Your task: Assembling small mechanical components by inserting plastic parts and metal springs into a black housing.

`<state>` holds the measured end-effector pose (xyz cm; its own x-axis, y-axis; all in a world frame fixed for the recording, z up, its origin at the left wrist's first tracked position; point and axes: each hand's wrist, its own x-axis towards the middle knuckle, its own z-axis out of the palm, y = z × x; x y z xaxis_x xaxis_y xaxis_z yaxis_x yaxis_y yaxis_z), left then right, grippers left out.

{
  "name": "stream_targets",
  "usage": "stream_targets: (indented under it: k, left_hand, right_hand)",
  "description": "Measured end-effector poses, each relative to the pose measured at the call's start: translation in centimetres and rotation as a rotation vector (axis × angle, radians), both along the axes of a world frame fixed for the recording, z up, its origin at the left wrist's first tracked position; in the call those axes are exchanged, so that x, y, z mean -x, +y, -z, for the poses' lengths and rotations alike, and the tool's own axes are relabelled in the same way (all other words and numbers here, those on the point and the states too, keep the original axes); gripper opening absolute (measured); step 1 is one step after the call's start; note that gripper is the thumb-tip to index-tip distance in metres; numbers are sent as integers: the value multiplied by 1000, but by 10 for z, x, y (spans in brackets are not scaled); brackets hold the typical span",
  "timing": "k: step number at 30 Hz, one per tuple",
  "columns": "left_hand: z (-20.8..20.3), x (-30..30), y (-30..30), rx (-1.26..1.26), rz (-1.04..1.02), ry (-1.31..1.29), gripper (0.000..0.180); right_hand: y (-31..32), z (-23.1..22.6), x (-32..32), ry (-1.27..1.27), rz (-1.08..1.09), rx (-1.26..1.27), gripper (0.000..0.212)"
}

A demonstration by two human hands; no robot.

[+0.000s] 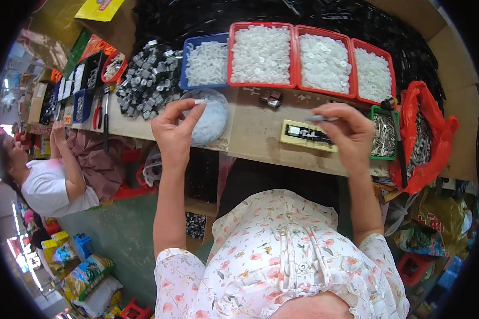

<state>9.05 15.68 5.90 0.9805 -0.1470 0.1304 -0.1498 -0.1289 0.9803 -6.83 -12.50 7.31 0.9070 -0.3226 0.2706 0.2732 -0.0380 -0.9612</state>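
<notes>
Raised over the near edge of a round clear dish (214, 126), my left hand (174, 130) pinches a small white plastic piece (199, 101) between thumb and finger. My right hand (351, 133) is closed on a small grey metal-looking piece (315, 118), its exact kind unclear. Just under that hand lies a cream block (289, 139) holding a black part (318, 135) with a white and shiny middle; my fingers hide its right end. Beyond the block, a small dark and shiny metal assembly (272, 99) rests on the table.
Along the back stand a blue tray (183, 74) and several red trays (262, 84) of white plastic parts. Dark metallic pieces (149, 80) are heaped left. At right are a green tray (383, 158) of metal pins and a red bag (444, 143). A co-worker (58, 181) sits left.
</notes>
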Motion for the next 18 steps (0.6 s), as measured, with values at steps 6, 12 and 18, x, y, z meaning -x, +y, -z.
stream_targets:
  k: [6, 12, 18]
  left_hand:
    - [9, 29, -37, 341, 40, 165, 14]
    - [3, 45, -32, 388, -18, 199, 16]
    - [15, 48, -68, 522, 106, 272, 17]
  right_hand:
    - [48, -7, -26, -204, 63, 115, 23]
    - [110, -59, -21, -969, -96, 778, 20]
    - [28, 1, -25, -268, 153, 206, 32]
